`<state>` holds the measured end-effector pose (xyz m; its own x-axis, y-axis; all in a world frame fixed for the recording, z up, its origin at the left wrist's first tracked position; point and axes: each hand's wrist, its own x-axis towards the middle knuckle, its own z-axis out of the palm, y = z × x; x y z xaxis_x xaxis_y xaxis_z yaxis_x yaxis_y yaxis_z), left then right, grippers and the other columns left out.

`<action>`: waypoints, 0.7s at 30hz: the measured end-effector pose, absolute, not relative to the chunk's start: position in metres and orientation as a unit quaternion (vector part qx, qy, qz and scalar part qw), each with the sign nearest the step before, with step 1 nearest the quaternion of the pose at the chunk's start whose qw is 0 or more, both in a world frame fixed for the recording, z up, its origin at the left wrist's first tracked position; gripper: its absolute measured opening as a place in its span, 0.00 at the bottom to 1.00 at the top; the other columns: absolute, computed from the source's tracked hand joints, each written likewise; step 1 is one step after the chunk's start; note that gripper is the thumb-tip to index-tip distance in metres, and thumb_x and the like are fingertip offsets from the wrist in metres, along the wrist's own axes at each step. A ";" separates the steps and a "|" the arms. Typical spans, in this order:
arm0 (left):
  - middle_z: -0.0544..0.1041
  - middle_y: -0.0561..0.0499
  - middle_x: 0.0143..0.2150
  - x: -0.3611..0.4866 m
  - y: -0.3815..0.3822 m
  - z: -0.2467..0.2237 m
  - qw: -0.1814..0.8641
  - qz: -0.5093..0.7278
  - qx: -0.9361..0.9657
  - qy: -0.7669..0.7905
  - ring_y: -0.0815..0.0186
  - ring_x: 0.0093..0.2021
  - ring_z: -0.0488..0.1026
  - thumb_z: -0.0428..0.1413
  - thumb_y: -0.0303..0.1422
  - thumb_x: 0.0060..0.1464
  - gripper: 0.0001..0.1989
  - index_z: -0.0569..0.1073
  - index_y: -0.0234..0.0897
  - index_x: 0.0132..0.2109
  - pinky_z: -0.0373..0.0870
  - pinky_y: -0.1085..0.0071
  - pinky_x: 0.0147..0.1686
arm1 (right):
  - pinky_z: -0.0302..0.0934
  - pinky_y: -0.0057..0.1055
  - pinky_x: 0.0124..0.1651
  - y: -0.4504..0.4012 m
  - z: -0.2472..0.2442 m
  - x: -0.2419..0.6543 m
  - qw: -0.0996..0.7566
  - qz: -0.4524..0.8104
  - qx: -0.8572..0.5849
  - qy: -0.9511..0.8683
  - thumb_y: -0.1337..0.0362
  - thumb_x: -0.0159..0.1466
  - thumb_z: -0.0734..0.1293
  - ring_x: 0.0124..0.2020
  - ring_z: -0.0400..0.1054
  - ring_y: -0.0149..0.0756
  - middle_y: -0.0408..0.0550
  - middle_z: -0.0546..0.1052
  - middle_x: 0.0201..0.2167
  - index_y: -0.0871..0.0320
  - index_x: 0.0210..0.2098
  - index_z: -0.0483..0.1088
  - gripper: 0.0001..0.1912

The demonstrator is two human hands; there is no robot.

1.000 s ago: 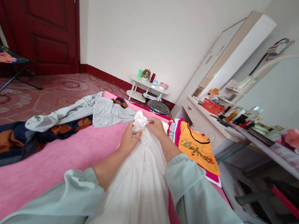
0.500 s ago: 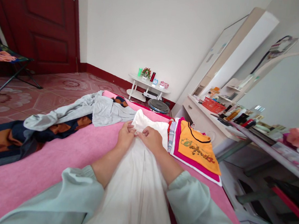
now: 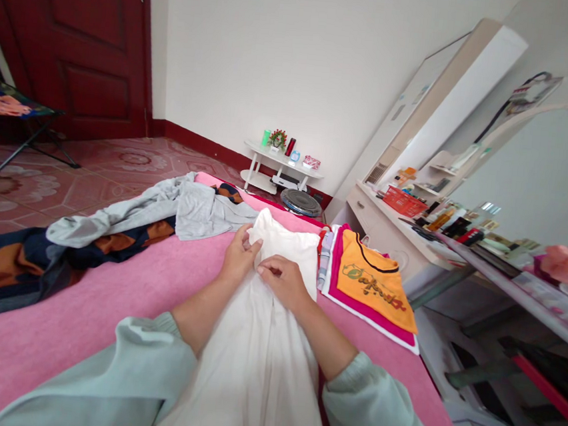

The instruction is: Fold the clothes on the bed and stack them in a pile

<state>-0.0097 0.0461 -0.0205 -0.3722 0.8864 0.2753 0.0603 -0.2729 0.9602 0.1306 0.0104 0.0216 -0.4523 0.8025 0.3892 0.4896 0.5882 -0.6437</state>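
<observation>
A long white garment (image 3: 270,352) stretches from the bottom edge up the middle of the pink bed cover (image 3: 155,294). My left hand (image 3: 240,252) pinches the garment's left edge near its upper part. Beside it, my right hand (image 3: 282,278) has its thumb and fingers pressed together on the cloth, a little lower and to the right. To the right lies a stack of folded shirts with a yellow one (image 3: 375,282) on top. Grey clothing (image 3: 213,214) and a navy and brown garment (image 3: 23,258) are spread at the left.
A dressing table (image 3: 403,231) with bottles and a red basket (image 3: 404,201) stands at the right. Behind the bed are a small white side table (image 3: 282,159) and a round dark object (image 3: 301,202). A folding chair (image 3: 21,121) stands at the left.
My right hand has moved slightly down and away from my left hand, leaving a wider gap between them. My left hand stays at the garment's left edge.
</observation>
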 end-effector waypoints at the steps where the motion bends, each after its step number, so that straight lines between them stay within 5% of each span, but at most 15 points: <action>1: 0.72 0.46 0.47 -0.010 0.046 -0.021 0.302 0.644 0.476 0.517 0.64 0.42 0.74 0.56 0.27 0.47 0.23 0.69 0.40 0.53 0.72 0.68 0.42 | 0.61 0.26 0.37 0.010 0.022 0.132 0.367 0.215 -0.388 -0.818 0.62 0.60 0.63 0.33 0.68 0.30 0.44 0.75 0.34 0.57 0.33 0.73 0.07; 5: 0.63 0.43 0.55 -0.007 0.042 -0.023 0.272 0.615 0.517 0.530 0.68 0.37 0.73 0.56 0.21 0.42 0.19 0.75 0.36 0.44 0.74 0.67 0.41 | 0.59 0.32 0.51 0.019 0.018 0.147 0.414 0.113 -0.461 -0.776 0.62 0.63 0.59 0.48 0.67 0.35 0.50 0.73 0.48 0.56 0.47 0.69 0.14; 10: 0.66 0.41 0.51 -0.007 0.045 -0.026 0.275 0.602 0.528 0.531 0.67 0.35 0.73 0.57 0.24 0.43 0.18 0.73 0.33 0.45 0.75 0.66 0.37 | 0.44 0.49 0.62 0.026 0.003 0.166 0.179 0.060 -0.544 -0.818 0.57 0.66 0.55 0.64 0.48 0.46 0.57 0.58 0.63 0.61 0.59 0.59 0.25; 12: 0.69 0.42 0.47 -0.008 0.046 -0.025 0.279 0.599 0.536 0.526 0.65 0.37 0.73 0.57 0.25 0.44 0.18 0.73 0.33 0.46 0.75 0.64 0.38 | 0.40 0.53 0.63 0.020 0.000 0.165 0.152 0.043 -0.549 -0.821 0.58 0.67 0.52 0.66 0.43 0.45 0.56 0.53 0.65 0.59 0.62 0.55 0.26; 17: 0.68 0.46 0.55 -0.001 0.036 -0.013 0.286 0.572 0.640 0.426 0.62 0.54 0.68 0.54 0.25 0.49 0.17 0.74 0.39 0.47 0.68 0.65 0.51 | 0.40 0.50 0.63 0.009 0.002 0.158 0.203 0.045 -0.496 -0.843 0.65 0.66 0.53 0.64 0.49 0.40 0.50 0.60 0.62 0.54 0.59 0.59 0.23; 21: 0.68 0.47 0.56 0.007 0.020 -0.006 0.253 0.467 0.780 0.330 0.61 0.57 0.66 0.52 0.22 0.48 0.19 0.75 0.41 0.47 0.60 0.64 0.58 | 0.54 0.39 0.58 0.017 -0.005 0.167 0.367 0.108 -0.522 -0.762 0.73 0.58 0.54 0.54 0.64 0.37 0.51 0.72 0.51 0.58 0.51 0.66 0.23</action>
<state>0.0071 0.0204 -0.0064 0.3458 0.7507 0.5629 0.2783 -0.6550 0.7025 0.1672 0.0166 -0.0050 -0.1857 0.8747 0.4477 0.7161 0.4325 -0.5479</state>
